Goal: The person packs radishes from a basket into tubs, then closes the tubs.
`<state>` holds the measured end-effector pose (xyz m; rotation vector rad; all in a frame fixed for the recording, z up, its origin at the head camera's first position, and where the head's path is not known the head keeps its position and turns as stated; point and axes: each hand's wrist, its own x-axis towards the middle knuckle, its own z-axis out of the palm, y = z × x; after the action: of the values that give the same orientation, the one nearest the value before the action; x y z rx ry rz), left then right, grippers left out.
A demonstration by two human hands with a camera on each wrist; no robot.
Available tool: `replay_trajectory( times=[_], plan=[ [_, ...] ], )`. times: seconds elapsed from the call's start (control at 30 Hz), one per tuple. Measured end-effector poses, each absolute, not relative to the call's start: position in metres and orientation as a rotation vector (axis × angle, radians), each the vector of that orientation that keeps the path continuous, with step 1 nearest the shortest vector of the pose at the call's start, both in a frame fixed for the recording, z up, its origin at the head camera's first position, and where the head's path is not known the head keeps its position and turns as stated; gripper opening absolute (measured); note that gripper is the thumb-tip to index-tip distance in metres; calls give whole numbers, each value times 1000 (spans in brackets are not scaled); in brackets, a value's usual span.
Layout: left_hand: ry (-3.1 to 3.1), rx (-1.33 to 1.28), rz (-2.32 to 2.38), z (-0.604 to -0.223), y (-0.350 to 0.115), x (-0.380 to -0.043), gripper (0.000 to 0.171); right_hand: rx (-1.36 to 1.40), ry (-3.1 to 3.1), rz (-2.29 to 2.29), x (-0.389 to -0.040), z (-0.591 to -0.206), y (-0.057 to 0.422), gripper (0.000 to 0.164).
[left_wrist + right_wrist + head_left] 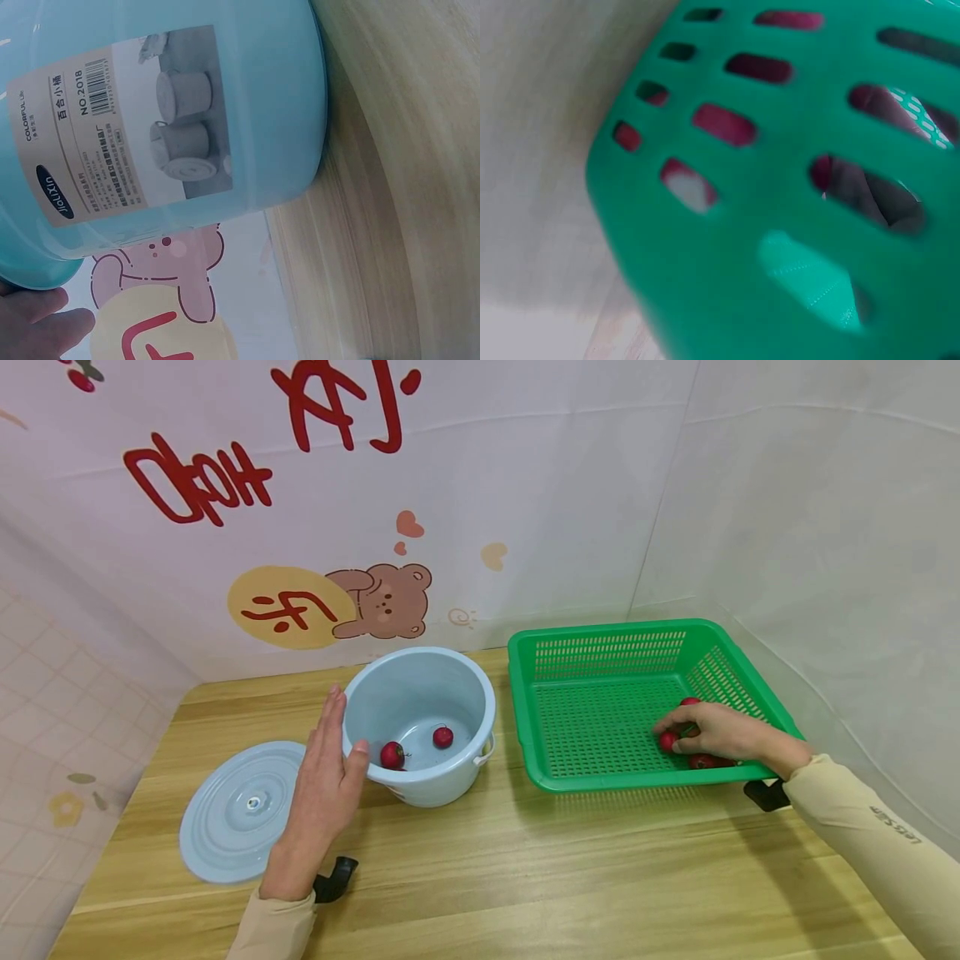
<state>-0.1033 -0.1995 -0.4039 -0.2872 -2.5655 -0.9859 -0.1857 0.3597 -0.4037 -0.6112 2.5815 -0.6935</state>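
Note:
My left hand [325,777] rests against the left rim of a light blue bucket [431,789], its fingers straight and the thumb by the rim. In the left wrist view its fingertips [64,326] are beside the rim, near the bucket's printed label [120,127]. Inside the bucket lie a few small red radishes [392,755]. My right hand [716,731] reaches into a green basket [551,783] and pinches a radish [667,742] between thumb and fingers. More radishes [705,762] lie under that hand, partly hidden. The basket's slotted wall covers most of the right wrist view.
A light blue lid [217,827] lies on the wooden table [480,877], left of the bucket and partly behind my left hand. A white handle [486,752] hangs at the bucket's right. Behind stands a printed wall covering [570,510]; a pale sheet [832,568] hangs at right.

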Motion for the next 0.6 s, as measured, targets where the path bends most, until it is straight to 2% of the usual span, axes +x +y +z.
replay_trajectory(
  times=[0.33,0.6],
  plan=[
    [-2563,-288,-974,-404,-201,-102,67,-625,2633,-695,-185,-402,361,27],
    [-2563,-298,-974,-405,-201,-103,67,-489,2622,-898,-174,-389,363,30]
  ],
)
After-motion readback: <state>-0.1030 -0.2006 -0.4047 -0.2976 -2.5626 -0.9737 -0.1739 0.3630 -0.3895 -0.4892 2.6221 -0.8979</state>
